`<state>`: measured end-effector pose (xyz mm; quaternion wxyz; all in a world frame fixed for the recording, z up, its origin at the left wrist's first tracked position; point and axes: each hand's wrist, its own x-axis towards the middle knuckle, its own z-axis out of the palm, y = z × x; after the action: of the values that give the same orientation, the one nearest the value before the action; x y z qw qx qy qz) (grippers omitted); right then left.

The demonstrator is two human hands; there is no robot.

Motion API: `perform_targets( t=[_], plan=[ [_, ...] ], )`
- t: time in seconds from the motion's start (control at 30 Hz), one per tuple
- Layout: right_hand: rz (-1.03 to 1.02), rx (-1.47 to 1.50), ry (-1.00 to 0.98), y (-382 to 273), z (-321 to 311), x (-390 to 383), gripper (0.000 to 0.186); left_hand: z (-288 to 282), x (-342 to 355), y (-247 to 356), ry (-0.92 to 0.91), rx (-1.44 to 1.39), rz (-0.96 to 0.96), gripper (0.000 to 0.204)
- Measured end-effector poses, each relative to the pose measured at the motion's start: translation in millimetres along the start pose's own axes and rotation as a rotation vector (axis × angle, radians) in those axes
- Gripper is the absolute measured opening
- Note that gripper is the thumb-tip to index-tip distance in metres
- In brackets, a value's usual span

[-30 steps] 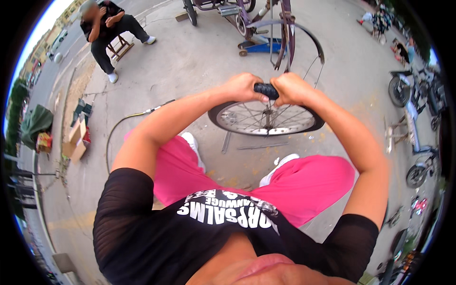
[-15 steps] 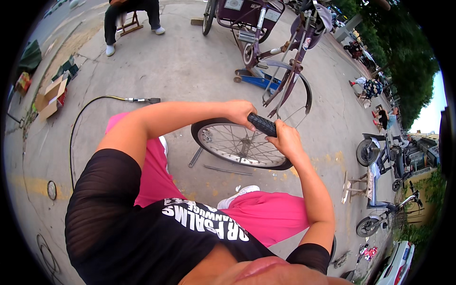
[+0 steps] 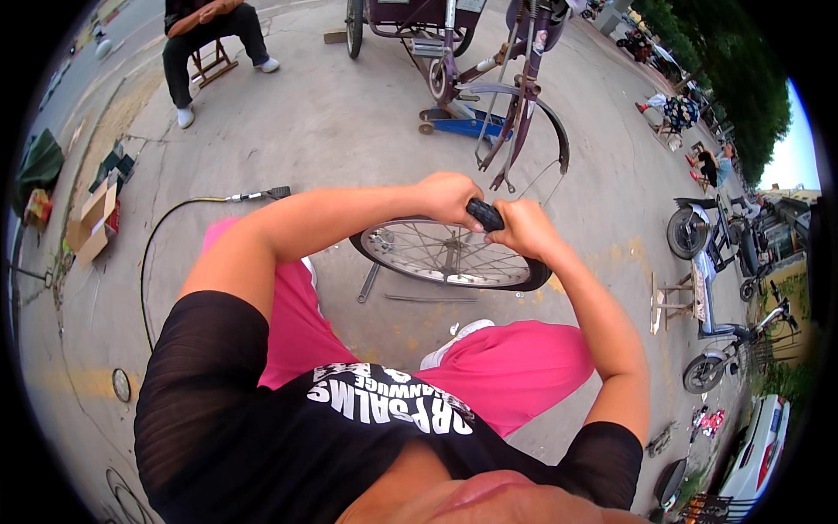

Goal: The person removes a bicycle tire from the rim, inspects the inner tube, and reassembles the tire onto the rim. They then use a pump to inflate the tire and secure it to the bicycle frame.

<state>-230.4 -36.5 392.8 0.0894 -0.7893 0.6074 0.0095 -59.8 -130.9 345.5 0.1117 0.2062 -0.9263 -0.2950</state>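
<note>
A spoked bicycle wheel with a black tyre is tilted over the pavement in front of my legs. My left hand is closed round the tyre at its far edge. Just to the right, my right hand grips the same tyre, thumbs near each other. A short piece of tread shows between the hands; my fingers' undersides are hidden. Below the wheel lie a wrench and a thin metal rod.
A purple tricycle without its front wheel rests on a blue floor jack. An air hose curves along the left, near a cardboard box. A person sits far left. Scooters stand at right.
My hands have drawn closer together along the tyre, leaving less tread between them. The wheel looks flatter, and the whole view has shifted slightly.
</note>
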Motion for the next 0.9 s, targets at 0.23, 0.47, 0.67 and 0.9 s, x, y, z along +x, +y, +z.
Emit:
perform_targets(
  t=[0.23,0.47,0.67,0.9],
  plan=[
    [0.021,0.224,0.029,3,8,10,0.054,2,1,-23,-0.037,-0.154,-0.027,0.035],
    [0.070,0.089,0.205,-2,22,-1,0.037,-15,-14,-28,-0.115,-0.132,-0.023,0.044],
    [0.012,0.066,0.199,0,27,6,0.036,-12,-7,-1,-0.056,0.089,0.098,0.051],
    [-0.005,0.152,0.121,8,23,4,0.041,-4,-2,10,-0.028,0.149,-0.070,0.040]
  ],
)
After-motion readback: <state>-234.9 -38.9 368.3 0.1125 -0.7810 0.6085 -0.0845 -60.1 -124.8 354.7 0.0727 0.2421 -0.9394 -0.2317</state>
